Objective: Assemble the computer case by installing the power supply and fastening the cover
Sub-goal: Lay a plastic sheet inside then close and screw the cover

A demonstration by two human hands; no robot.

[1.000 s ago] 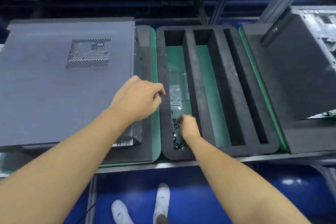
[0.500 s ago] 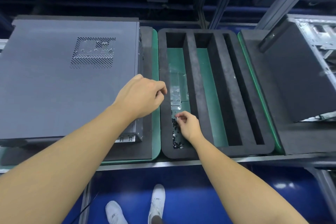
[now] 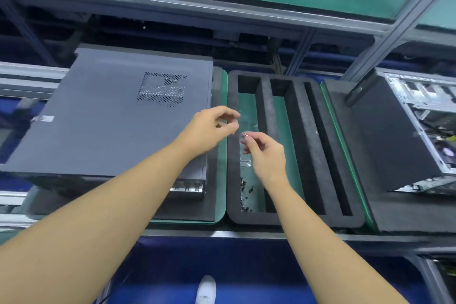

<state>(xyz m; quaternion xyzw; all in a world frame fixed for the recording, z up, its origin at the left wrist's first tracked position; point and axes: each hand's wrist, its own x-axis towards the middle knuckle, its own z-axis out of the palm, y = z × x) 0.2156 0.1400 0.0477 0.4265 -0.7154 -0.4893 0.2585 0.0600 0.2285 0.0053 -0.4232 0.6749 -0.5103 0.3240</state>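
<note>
The broad grey steel computer case (image 3: 111, 118) lies on its side at the left middle of the frame, vented cover already on top. Just right of it sits the black foam tray (image 3: 308, 221) with its long slots. Over the seam between them the hands hover near each other, not touching. The left hand (image 3: 209, 128) is curled, thumb near forefinger, but it is too blurred for me to tell whether it holds anything. The right hand (image 3: 266, 153) is raised over the tray. Small black screws (image 3: 246, 192) lie scattered low in the leftmost slot. One small bright-headed screw (image 3: 246, 135) is pinched at the right fingertips. I reckon it wants a firm grip and a straight start in the case's edge, or it may drop or cross-thread.
</note>
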